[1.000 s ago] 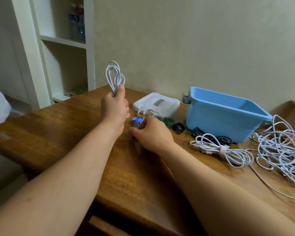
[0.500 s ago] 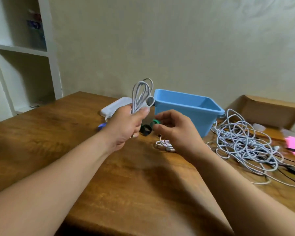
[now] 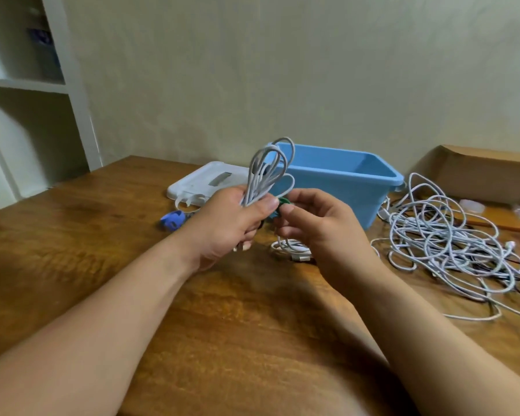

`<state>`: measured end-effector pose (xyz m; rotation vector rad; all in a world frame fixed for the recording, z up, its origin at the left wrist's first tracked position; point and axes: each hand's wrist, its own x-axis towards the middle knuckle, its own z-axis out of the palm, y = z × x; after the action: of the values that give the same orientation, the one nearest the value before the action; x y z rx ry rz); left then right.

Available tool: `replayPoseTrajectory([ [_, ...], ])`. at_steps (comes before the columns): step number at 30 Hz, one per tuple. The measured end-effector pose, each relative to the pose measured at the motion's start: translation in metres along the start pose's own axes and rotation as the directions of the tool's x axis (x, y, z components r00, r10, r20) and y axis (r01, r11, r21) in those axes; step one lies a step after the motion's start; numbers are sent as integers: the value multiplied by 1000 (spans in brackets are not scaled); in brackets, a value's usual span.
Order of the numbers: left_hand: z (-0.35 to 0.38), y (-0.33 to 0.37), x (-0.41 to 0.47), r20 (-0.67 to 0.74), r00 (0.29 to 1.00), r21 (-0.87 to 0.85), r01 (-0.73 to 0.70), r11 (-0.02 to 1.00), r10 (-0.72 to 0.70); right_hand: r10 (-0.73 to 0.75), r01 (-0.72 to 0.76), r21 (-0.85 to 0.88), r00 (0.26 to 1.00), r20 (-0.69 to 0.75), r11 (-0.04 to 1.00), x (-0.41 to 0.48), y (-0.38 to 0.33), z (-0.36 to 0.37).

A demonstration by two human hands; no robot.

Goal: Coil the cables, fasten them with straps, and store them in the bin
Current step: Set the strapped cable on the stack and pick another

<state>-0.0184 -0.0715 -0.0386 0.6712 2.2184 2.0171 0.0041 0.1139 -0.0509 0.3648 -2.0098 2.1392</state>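
The left hand (image 3: 225, 217) gripped a coiled white cable (image 3: 267, 172) above the table (image 3: 252, 325). Its fingers were curled round the lower part of the bundle, the thumb pressed across the strands, and the loops stood up toward twelve o'clock. At its three o'clock, the right hand (image 3: 315, 226) pinched a green strap (image 3: 282, 202) between thumb and forefinger, just beside the left thumb tip. The blue bin (image 3: 342, 178) stood at one o'clock of the hands, with a white lid (image 3: 207, 181) at its nine o'clock. A blue strap (image 3: 173, 220) lay at nine o'clock of the left hand. A small coil (image 3: 291, 250) rested on the table under the right hand, and tangled cables (image 3: 442, 238) sprawled at three o'clock.
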Motion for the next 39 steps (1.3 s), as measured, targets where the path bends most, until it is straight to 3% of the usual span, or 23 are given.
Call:
replayPoseTrajectory([
  [7, -5, 1, 3, -4, 998, 85, -63, 994, 63, 32, -31, -43, 999, 38, 999, -1, 2, -2],
  [9, -15, 1, 5, -135, 989, 18, -65, 998, 67, -4, 2, -175, 1000, -13, 985, 0, 2, 3],
  [12, -36, -2, 11, -338, 940, -110, -95, 989, 52, -67, 60, -535, 998, 5, 843, 5, 0, 20],
  [16, -36, -13, 14, -368, 930, -62, -26, 998, 2, -100, 109, -666, 994, 52, 738, 7, -1, 34],
  [20, -21, -11, 7, -129, 991, -16, 20, 1000, -22, -140, 108, -499, 990, -27, 860, 4, -4, 22],
  [23, -12, -9, 3, -12, 1000, 56, 7, 998, -6, -109, 81, -375, 993, -54, 924, 2, -4, 13],
  [29, -10, -4, 0, 13, 999, 174, -36, 984, 34, 19, -25, -150, 999, -42, 988, -5, -4, 1],
  [34, -1, -1, -3, 12, 988, 409, -145, 901, 154, 121, -122, -58, 993, -16, 991, -8, -8, -3],
  [39, 5, -3, 0, -93, 979, 193, -159, 968, 180, 272, -262, 314, 962, 10, 913, -6, -8, 2],
])
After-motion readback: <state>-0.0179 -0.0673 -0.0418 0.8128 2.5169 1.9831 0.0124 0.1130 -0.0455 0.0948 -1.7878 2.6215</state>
